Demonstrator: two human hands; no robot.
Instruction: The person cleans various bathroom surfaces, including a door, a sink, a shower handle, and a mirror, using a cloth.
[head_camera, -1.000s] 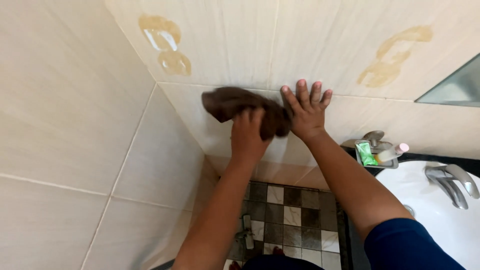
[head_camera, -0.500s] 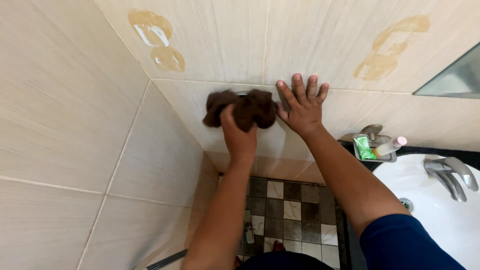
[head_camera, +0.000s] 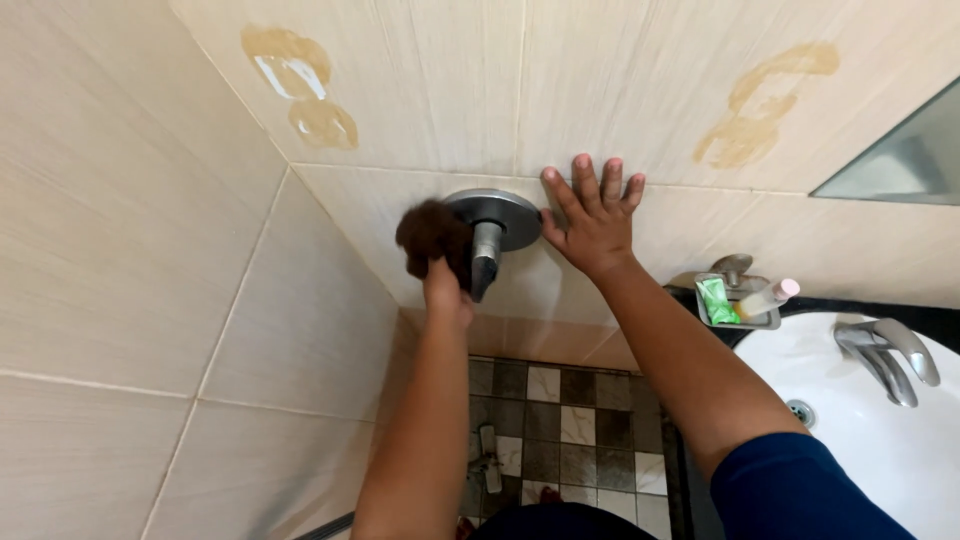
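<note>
The brown cloth (head_camera: 432, 232) has slid left off the round metal valve (head_camera: 497, 222), which now shows with its handle hanging down. The left hand (head_camera: 446, 285) is bunched tight round the cloth at the plate's left edge. The right hand (head_camera: 592, 213) stays spread flat on the wall tile, touching the plate's right side. By the sink (head_camera: 860, 440), a small tray (head_camera: 738, 308) holds a green packet (head_camera: 716, 300) and a bottle (head_camera: 768, 297).

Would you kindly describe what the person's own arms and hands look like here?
Both hands are bare, with no gloves, rings or watch visible. The left hand and its forearm are uncovered. The right hand also has a bare forearm, with a dark blue sleeve covering the upper arm.
</note>
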